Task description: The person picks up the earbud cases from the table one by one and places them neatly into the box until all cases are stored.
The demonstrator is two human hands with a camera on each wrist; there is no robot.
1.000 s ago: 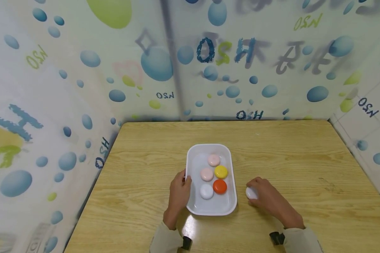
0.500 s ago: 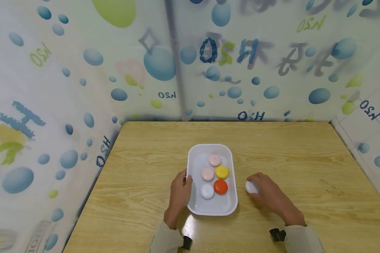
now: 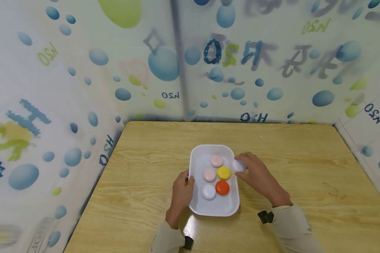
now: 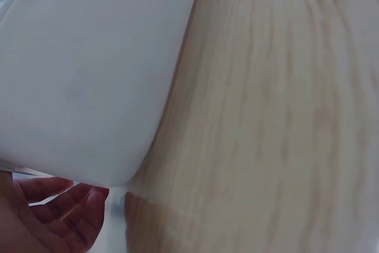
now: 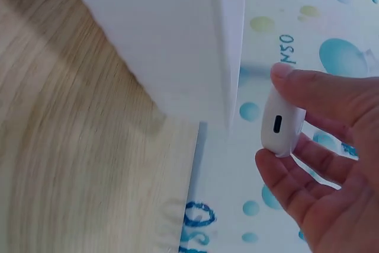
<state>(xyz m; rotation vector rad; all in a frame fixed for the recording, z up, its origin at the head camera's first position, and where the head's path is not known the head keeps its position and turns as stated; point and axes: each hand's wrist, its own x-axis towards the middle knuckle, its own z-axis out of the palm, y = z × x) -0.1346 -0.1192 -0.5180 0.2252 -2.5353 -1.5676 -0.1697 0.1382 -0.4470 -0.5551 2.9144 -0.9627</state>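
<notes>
My right hand (image 3: 259, 177) pinches a white round case (image 3: 239, 166) between thumb and fingers, above the right rim of the white tray. A dark slot like a charging port shows on the edge of this case (image 5: 277, 124) in the right wrist view. With its thumb over the left rim, my left hand (image 3: 181, 191) grips the white tray (image 3: 200, 207). Inside the tray lie two pale pink cases (image 3: 216, 161), a yellow case (image 3: 223, 173), an orange-red case (image 3: 222, 187) and a white case (image 3: 209, 192). The tray's outer wall (image 4: 89, 69) fills much of the left wrist view.
A wooden table (image 3: 288, 151) carries the tray. Its far edge meets a white wall covering (image 3: 190, 88) printed with blue and green drops, which also runs along the left and right sides.
My right hand has lifted the white case off the table and carried it forward and left to the tray's right rim. The left hand stays on the tray.
</notes>
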